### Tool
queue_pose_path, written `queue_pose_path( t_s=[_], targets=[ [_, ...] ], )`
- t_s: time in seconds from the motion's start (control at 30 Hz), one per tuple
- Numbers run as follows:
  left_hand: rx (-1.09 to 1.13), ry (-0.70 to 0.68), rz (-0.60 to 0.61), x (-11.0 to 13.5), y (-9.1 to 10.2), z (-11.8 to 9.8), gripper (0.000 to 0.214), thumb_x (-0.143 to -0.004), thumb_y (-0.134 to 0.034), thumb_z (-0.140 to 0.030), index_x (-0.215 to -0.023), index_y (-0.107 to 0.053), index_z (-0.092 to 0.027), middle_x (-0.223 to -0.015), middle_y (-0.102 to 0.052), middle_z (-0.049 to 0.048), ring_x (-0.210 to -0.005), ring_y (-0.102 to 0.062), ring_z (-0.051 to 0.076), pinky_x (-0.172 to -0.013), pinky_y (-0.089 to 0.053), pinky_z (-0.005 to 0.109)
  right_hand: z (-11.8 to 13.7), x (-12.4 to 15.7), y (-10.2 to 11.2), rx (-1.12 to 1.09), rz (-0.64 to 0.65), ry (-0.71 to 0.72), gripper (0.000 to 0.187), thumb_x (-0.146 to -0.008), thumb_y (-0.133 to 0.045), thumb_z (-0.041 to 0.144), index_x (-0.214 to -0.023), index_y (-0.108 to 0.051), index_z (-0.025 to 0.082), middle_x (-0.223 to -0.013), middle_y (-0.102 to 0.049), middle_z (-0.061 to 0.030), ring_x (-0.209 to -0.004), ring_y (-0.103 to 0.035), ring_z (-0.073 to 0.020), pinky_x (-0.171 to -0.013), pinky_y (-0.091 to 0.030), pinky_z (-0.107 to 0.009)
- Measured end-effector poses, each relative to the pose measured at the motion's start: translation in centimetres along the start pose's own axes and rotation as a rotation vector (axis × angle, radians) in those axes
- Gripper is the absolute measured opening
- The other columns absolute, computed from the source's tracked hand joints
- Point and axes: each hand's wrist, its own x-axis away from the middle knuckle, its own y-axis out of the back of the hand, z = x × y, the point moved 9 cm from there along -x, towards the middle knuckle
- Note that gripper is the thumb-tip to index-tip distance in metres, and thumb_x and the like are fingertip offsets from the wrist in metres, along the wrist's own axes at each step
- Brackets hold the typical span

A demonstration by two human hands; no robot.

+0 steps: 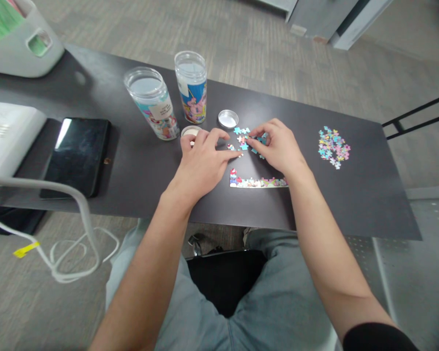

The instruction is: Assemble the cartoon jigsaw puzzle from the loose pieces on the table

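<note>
Dark table (351,204), its left end cut off by the frame. White plastic bin (18,53) at the far left corner, only partly in view. White appliance (7,134) at the left edge, maker's mark not legible. Black tablet (78,156), screen dark, lying just beside it. Your left hand (201,163) rests flat, fingers loosely apart, forefinger stretched out onto the teal puzzle pieces (243,141). Your right hand (278,146) curls over the same pieces, thumb and forefinger pinched together on one; its palm hides the rest of them. Two clear puzzle tubs (151,103) stand upright behind your left hand, with cartoon labels and lettering too small to read. Finished edge strip (258,182) lies near your wrists. Loose piece heap (332,146) sits well apart to your right. Metal lid (228,118) and white lid (190,131) lie beside the tubs.
</note>
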Motion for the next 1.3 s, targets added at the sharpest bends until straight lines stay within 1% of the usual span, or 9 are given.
queue_pose_path(
  t_s=[0.07,0.2,0.4,0.57,0.8,0.93,1.03,1.17,1.3],
  targets=[
    [-0.022,0.035,-0.009,0.1,0.2,0.1,0.047,-0.123,-0.064,-0.02,-0.146,-0.098,-0.043,-0.177,-0.072,0.0143,-0.157,-0.061,0.047,-0.132,-0.039,0.083,-0.1,-0.1,-0.1,-0.019,0.004,0.004,0.008,-0.11,-0.091,0.028,-0.118,-0.093,0.027,-0.122,-0.081,-0.0103,-0.1,-0.075,-0.0305,-0.099,-0.06,-0.052],
    [-0.05,0.079,-0.004,0.0,0.3,0.2,0.05,-0.125,-0.061,-0.023,-0.156,-0.094,-0.042,-0.18,-0.07,0.0172,-0.16,-0.06,0.05,-0.133,-0.04,0.085,0.2,0.1,-0.2,-0.047,0.008,0.024,0.023,-0.111,-0.086,0.024,-0.132,-0.096,0.028,-0.13,-0.081,-0.0123,-0.105,-0.076,-0.0319,-0.106,-0.06,-0.056],
    [0.029,0.1,-0.075,-0.3,0.5,1.3,0.049,-0.124,-0.061,-0.027,-0.165,-0.087,-0.038,-0.172,-0.076,0.0175,-0.153,-0.065,0.048,-0.133,-0.041,0.082,0.6,0.4,-0.2,-0.048,0.006,0.028,0.02,-0.113,-0.084,0.026,-0.129,-0.095,0.03,-0.131,-0.08,-0.0127,-0.111,-0.075,-0.0338,-0.115,-0.058,-0.06],
    [0.058,0.126,-0.113,-0.5,0.7,2.1,0.041,-0.124,-0.06,-0.032,-0.154,-0.087,-0.037,-0.164,-0.079,0.0143,-0.152,-0.066,0.047,-0.133,-0.041,0.078,0.3,0.3,-0.1,-0.016,0.004,0.007,0.01,-0.113,-0.087,0.029,-0.121,-0.092,0.03,-0.13,-0.081,-0.0114,-0.109,-0.074,-0.0333,-0.121,-0.054,-0.063],
    [0.076,0.15,-0.11,-0.6,0.8,2.2,0.04,-0.125,-0.056,-0.032,-0.15,-0.088,-0.036,-0.162,-0.079,0.0151,-0.157,-0.063,0.048,-0.134,-0.039,0.077,0.6,0.2,0.1,-0.008,0.095,0.029,0.006,-0.11,-0.089,0.029,-0.115,-0.087,0.03,-0.132,-0.089,-0.0124,-0.114,-0.077,-0.0368,-0.12,-0.049,-0.063],
    [0.086,0.149,-0.108,-0.7,0.8,2.2,0.039,-0.125,-0.057,-0.033,-0.147,-0.089,-0.037,-0.159,-0.081,0.0138,-0.158,-0.063,0.048,-0.135,-0.04,0.076,0.9,0.3,0.4,-0.059,0.098,0.03,0.012,-0.106,-0.092,0.029,-0.11,-0.082,0.03,-0.117,-0.091,-0.0074,-0.106,-0.076,-0.0338,-0.122,-0.047,-0.061],
    [0.105,0.141,-0.118,-0.7,1.0,2.2,0.037,-0.125,-0.058,-0.033,-0.143,-0.09,-0.038,-0.156,-0.083,0.0128,-0.156,-0.064,0.048,-0.134,-0.04,0.078,1.2,0.5,0.4,-0.198,0.101,0.028,0.014,-0.104,-0.092,0.029,-0.113,-0.081,0.031,-0.108,-0.09,-0.0025,-0.092,-0.071,-0.0273,-0.116,-0.052,-0.054],
    [0.116,0.145,-0.124,-0.8,1.1,2.3,0.036,-0.125,-0.059,-0.034,-0.142,-0.09,-0.038,-0.155,-0.083,0.0131,-0.154,-0.064,0.048,-0.134,-0.04,0.079,2.1,0.8,0.4,-0.403,0.144,0.039,0.019,-0.108,-0.09,0.043,-0.122,-0.092,0.03,-0.108,-0.09,-0.004,-0.092,-0.07,-0.0268,-0.096,-0.057,-0.046],
    [0.102,0.165,-0.105,-0.9,1.2,2.3,0.035,-0.124,-0.06,-0.035,-0.143,-0.089,-0.036,-0.157,-0.082,0.0143,-0.156,-0.064,0.049,-0.135,-0.039,0.078,3.5,1.6,-0.2,-0.549,0.239,0.045,0.025,-0.103,-0.097,0.049,-0.111,-0.093,0.026,-0.101,-0.09,-0.005,-0.089,-0.071,-0.025,-0.088,-0.057,-0.043]
  ],
)
